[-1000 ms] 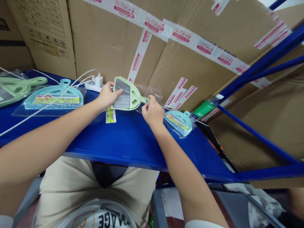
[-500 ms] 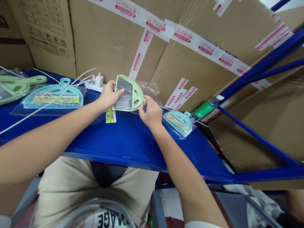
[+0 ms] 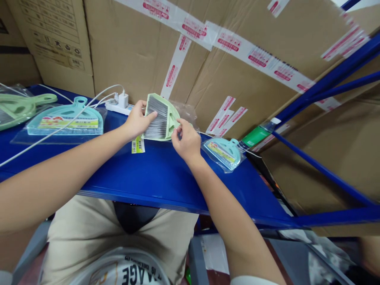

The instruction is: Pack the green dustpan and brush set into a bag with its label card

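Observation:
A light green dustpan (image 3: 173, 108) with a grey-bristled brush (image 3: 157, 118) nested in it is held up over the blue table, bristles facing me. My left hand (image 3: 137, 122) grips its left edge, thumb across the bristles and fingers hidden behind. At the handle end on the right, my right hand (image 3: 187, 139) is closed with thumb and fingertips bent around the narrow part, mostly covering the handle. Just below the dustpan lies a yellow label card (image 3: 138, 145). Behind it is a crumpled clear plastic bag (image 3: 187, 110).
On the blue table (image 3: 148, 178) to the left lie a bagged blue dustpan set (image 3: 63, 113) and a green one (image 3: 20, 107). A white cable crosses them from a power strip (image 3: 118, 105). Rightward are another bagged blue set (image 3: 224, 152) and a green-labelled bottle (image 3: 258, 134). Cardboard boxes stand behind.
My right hand has shifted slightly left and up along the handle, covering its tip. The dustpan and my left hand have moved very slightly right.

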A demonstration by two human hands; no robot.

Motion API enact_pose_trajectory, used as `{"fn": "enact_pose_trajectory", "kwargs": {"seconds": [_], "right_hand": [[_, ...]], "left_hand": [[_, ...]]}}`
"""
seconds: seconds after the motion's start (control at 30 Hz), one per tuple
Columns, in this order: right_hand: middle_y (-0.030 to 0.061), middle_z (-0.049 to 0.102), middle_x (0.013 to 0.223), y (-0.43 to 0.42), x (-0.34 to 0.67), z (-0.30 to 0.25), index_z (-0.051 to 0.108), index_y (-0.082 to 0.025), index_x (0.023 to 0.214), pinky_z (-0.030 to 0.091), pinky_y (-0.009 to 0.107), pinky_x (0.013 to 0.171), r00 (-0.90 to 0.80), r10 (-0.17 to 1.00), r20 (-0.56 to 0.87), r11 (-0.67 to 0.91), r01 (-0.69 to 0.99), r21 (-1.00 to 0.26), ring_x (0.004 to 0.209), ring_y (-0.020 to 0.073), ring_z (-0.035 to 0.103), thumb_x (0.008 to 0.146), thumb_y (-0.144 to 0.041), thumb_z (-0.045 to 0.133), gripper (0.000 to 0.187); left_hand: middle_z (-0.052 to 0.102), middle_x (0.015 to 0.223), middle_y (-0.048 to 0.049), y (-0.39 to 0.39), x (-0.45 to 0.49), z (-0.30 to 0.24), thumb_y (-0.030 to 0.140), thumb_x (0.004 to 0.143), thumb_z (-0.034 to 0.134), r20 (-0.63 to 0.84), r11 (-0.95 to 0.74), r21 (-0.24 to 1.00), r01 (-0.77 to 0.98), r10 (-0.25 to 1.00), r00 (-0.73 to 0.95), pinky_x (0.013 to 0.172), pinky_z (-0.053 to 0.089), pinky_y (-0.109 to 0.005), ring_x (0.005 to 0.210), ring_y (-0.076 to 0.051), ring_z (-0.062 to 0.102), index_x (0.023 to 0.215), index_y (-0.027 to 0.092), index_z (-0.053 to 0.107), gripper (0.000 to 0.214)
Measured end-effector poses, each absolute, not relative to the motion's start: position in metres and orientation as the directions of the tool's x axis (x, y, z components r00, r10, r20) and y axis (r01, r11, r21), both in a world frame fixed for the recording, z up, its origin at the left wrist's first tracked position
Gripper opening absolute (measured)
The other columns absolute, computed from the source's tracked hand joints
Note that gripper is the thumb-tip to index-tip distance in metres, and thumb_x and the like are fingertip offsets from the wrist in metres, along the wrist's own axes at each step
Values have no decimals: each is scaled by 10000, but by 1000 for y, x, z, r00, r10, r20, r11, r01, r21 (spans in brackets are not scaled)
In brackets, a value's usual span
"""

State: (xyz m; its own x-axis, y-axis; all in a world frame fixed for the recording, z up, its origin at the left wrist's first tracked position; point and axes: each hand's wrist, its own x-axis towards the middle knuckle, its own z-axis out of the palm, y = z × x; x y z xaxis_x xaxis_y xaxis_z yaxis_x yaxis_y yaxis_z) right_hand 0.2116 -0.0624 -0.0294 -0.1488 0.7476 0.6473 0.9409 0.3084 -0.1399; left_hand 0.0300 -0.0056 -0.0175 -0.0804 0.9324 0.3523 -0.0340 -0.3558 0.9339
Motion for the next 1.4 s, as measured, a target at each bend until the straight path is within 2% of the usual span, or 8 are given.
{"fn": "enact_pose_trajectory", "kwargs": {"seconds": [0.3, 0.6, 0.83, 0.97, 1.03, 1.13, 1.23, 1.4], "right_hand": [[89, 728, 1026, -62, 212, -30, 639, -183, 1322, 557, 377, 980, -151, 733, 663, 344, 923, -170, 938, 212, 680, 985, -217, 464, 381], [87, 737, 1045, -65, 209, -28, 643, -194, 1334, 552, 359, 986, -148, 748, 646, 332, 927, -172, 946, 204, 677, 996, -212, 449, 390], [125, 707, 1143, -63, 215, -26, 640, -164, 1331, 498, 388, 1063, -116, 734, 670, 313, 932, -182, 1073, 228, 655, 1003, -270, 460, 390], [169, 669, 1301, -51, 237, -17, 630, -144, 1294, 463, 422, 1120, 193, 715, 672, 159, 891, -426, 1272, 249, 604, 991, -239, 431, 374], [137, 705, 1224, -43, 248, -13, 645, -156, 1197, 515, 393, 1056, 349, 772, 532, 100, 760, -643, 1195, 226, 655, 990, -216, 396, 329], [53, 725, 980, -35, 255, -12, 648, -173, 1021, 586, 338, 871, 396, 875, 280, 61, 481, -874, 925, 193, 715, 969, -229, 417, 243], [8, 701, 869, -34, 256, -12, 653, -183, 927, 589, 298, 758, 398, 889, 228, 103, 313, -944, 827, 176, 696, 911, -234, 509, 153], [2, 721, 880, -34, 259, -12, 666, -196, 888, 570, 233, 715, 404, 901, 158, 109, 142, -984, 808, 134, 687, 907, -195, 516, 151]], "left_hand": [[746, 1052, -46, -3, 31, -19, 144, 790, 774, 423, -427, 904, 1, 897, -129, 1066, 570, -428, 1176, -256, 697, 980, 252, 584, 289], [703, 804, 6, -8, 35, -19, 135, 816, 746, 304, -310, 950, -43, 947, -103, 904, 624, -436, 878, -230, 748, 977, 250, 549, 279], [717, 856, -23, -8, 37, -19, 36, 767, 750, 276, -291, 951, -104, 952, -134, 937, 615, -425, 927, -239, 751, 963, 226, 545, 341], [719, 848, -16, -7, 33, -14, 35, 791, 743, 270, -288, 950, -122, 952, -143, 929, 625, -417, 935, -234, 758, 933, 232, 535, 319], [719, 831, -5, -7, 32, -13, 54, 809, 744, 269, -287, 950, -123, 953, -143, 914, 635, -413, 920, -226, 760, 920, 239, 528, 305], [715, 801, 12, -5, 31, -14, 70, 810, 757, 271, -287, 950, -120, 953, -131, 904, 645, -410, 908, -222, 761, 911, 249, 528, 308], [707, 796, 9, -3, 30, -15, 65, 812, 751, 265, -279, 954, -112, 956, -128, 913, 642, -424, 915, -233, 762, 916, 247, 534, 302], [713, 821, -10, -3, 30, -16, 86, 817, 760, 249, -261, 959, -108, 962, -115, 893, 641, -449, 902, -247, 761, 960, 232, 560, 286]]}}
